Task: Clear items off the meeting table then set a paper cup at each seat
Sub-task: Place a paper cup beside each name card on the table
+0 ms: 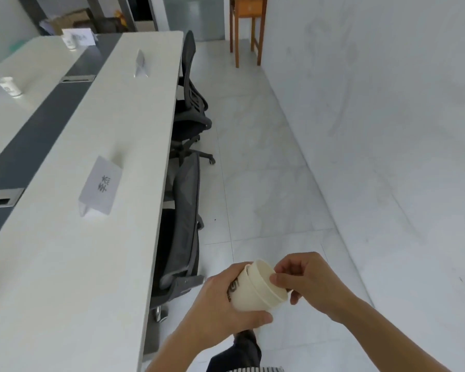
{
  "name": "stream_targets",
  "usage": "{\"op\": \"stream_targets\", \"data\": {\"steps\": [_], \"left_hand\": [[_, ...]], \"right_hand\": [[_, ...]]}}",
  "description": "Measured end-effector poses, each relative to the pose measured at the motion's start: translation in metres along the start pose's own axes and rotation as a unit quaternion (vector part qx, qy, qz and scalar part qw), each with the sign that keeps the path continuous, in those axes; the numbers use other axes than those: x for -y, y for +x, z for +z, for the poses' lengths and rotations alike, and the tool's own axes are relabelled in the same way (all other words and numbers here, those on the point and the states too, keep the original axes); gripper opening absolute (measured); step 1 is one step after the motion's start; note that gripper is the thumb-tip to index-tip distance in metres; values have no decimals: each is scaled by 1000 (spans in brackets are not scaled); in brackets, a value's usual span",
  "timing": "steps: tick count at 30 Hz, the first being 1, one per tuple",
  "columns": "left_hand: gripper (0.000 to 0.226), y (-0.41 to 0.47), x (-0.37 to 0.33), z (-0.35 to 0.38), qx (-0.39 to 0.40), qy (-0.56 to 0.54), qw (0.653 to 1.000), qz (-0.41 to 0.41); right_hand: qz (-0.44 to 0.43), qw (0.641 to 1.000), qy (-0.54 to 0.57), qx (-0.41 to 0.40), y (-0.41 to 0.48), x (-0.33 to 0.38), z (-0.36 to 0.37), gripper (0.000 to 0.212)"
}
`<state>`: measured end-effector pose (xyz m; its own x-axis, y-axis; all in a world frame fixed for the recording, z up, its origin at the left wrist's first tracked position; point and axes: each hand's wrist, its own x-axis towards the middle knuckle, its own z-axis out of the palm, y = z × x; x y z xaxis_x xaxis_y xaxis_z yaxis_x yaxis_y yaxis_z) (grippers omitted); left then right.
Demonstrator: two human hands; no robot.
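My left hand (220,307) grips a short stack of nested white paper cups (253,294), held on its side over the floor beside the table. My right hand (298,275) pinches the rim of the innermost cup with thumb and fingers. The long white meeting table (65,264) runs along my left. On its near side stand two folded paper name cards, one close (100,187) and one farther down (141,64). Across the dark centre strip, a paper cup (10,87) and another cup (69,40) each stand by a name card.
Two black mesh office chairs, one close (183,224) and one farther (191,103), are pushed under the table's right edge. A white wall (387,103) closes the aisle on the right. A wooden stool (249,25) stands at the aisle's far end. Cardboard boxes (70,20) sit beyond the table.
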<state>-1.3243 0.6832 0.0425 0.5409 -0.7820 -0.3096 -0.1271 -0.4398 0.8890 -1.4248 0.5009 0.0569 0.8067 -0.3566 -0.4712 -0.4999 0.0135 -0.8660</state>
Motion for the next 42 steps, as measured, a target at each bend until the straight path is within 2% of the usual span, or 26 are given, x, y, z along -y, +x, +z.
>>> {"op": "stream_targets", "data": {"steps": [4, 8, 12, 15, 21, 23, 25, 30, 37, 39, 42], "left_hand": [[68, 75, -29, -40, 12, -14, 1000, -10], [60, 136, -54, -83, -17, -41, 999, -25], [55, 181, -62, -119, -93, -45, 994, -42], [56, 212, -64, -139, -140, -49, 987, -65], [47, 289, -74, -164, -245, -112, 958, -96], [47, 316, -81, -168, -277, -135, 945, -108], [50, 337, -91, -174, -305, -161, 931, -115], [59, 359, -95, -190, -369, -191, 897, -149], [56, 361, -75, -222, -445, -219, 848, -188], [56, 358, -66, -237, -463, -215, 838, -192], [54, 351, -54, -262, -509, -235, 807, -188]], "right_hand": [[-9, 1000, 21, 0, 71, 55, -45, 7], [-40, 997, 57, 21, 140, 109, -71, 5], [-55, 988, 125, 72, 205, 152, -82, 13], [-42, 978, 147, 142, 257, 179, -83, 25], [-26, 963, 114, 242, 371, 222, -98, 26], [-34, 947, 87, 308, 407, 238, -106, 30], [-47, 915, 78, 393, 439, 257, -111, 36], [-75, 830, -17, 552, 493, 300, -98, 67], [-104, 805, -121, 572, 544, 330, -18, 56], [-102, 808, -131, 565, 556, 337, 11, 54], [-85, 826, -121, 544, 575, 348, 55, 63]]}}
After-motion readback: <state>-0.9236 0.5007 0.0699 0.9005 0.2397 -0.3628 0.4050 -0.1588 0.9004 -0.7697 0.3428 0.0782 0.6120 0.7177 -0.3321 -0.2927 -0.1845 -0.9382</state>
